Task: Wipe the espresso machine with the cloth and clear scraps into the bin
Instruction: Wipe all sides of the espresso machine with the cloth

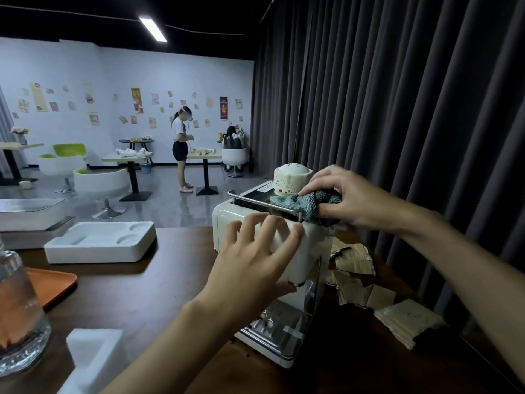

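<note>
A cream espresso machine (pixel 227 223) with a chrome drip tray stands on the dark wooden table (pixel 142 291). My left hand (pixel 255 260) lies flat against the machine's front, fingers spread, holding it steady. My right hand (pixel 346 194) grips a crumpled teal cloth (pixel 295 203) and presses it on the machine's top, by the chrome rail. An upturned speckled cup (pixel 289 177) sits on the machine's top just behind the cloth. Torn cardboard and paper scraps (pixel 358 280) lie on the table to the right of the machine. No bin is in view.
A white foam tray (pixel 99 243) lies left of the machine, an orange tray (pixel 54 285) and a glass jar (pixel 20 317) at the near left, a foam block (pixel 93 354) in front. A dark curtain (pixel 397 109) hangs close on the right. Another person (pixel 181 146) stands among café tables far behind.
</note>
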{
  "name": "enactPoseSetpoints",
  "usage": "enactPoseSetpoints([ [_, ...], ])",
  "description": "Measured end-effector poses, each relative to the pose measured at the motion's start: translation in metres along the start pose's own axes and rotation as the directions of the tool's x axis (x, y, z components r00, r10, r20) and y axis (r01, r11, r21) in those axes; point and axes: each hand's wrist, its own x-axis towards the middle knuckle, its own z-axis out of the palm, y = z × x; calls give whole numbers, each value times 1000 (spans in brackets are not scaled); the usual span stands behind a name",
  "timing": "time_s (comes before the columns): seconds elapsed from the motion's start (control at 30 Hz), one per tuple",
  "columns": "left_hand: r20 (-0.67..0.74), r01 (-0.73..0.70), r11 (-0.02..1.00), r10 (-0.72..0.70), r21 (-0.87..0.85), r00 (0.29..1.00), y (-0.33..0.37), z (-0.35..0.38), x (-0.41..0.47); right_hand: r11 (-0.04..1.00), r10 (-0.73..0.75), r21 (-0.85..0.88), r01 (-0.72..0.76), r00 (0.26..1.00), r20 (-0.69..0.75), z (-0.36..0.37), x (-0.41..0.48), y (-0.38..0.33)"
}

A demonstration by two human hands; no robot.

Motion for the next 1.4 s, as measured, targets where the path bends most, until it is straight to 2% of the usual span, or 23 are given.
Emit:
enactPoseSetpoints([
  [0.1, -44, 16, 997, -19, -76, 999, -11, -1, -3, 997, -7, -76, 12, 998, 58, -4, 4, -3],
  [0.2, -87, 181, 961, -202, -209, 975, -31, -1, -6, 996, -17, -89, 32, 987, 161, -9, 8, -9],
  [0.27, -38, 255, 939, -270, -231, 962, -46, 2, -4, 998, -15, -62, 30, 975, 221, -11, 15, -14],
  [0.37, 50, 255, 938, -251, -236, 967, -58, 6, 2, 996, -26, -70, 46, 962, 274, -8, 32, -22],
  [0.57, -17, 174, 962, -181, -210, 983, -63, 4, 5, 985, -110, -92, 148, 939, 326, 5, 54, -29],
  [0.67, -25, 143, 969, -151, -203, 988, -66, 4, 6, 988, -80, -86, 129, 900, 429, -5, 53, -28],
  [0.8, -25, 138, 965, -147, -222, 989, -67, 4, 8, 991, -103, -26, 130, 876, 470, 0, 57, -33],
  [0.97, -30, 132, 971, -141, -199, 990, -67, 5, 9, 996, -64, 85, 19, 815, 575, -9, 48, -24],
  [1.13, -30, 149, 969, -158, -200, 987, -67, 6, 8, 972, -72, 229, -56, 855, 514, -12, 36, -26],
  [1.27, -20, 153, 967, -160, -203, 987, -66, 5, 7, 987, -69, 161, 2, 910, 409, -6, 28, -38],
  [1.33, -25, 155, 964, -164, -214, 986, -66, 5, 6, 994, -12, 107, -20, 955, 298, 6, 27, -44],
  [1.4, -27, 158, 962, -168, -222, 985, -66, 4, 6, 997, 12, 72, -22, 992, 127, 24, 26, -49],
])
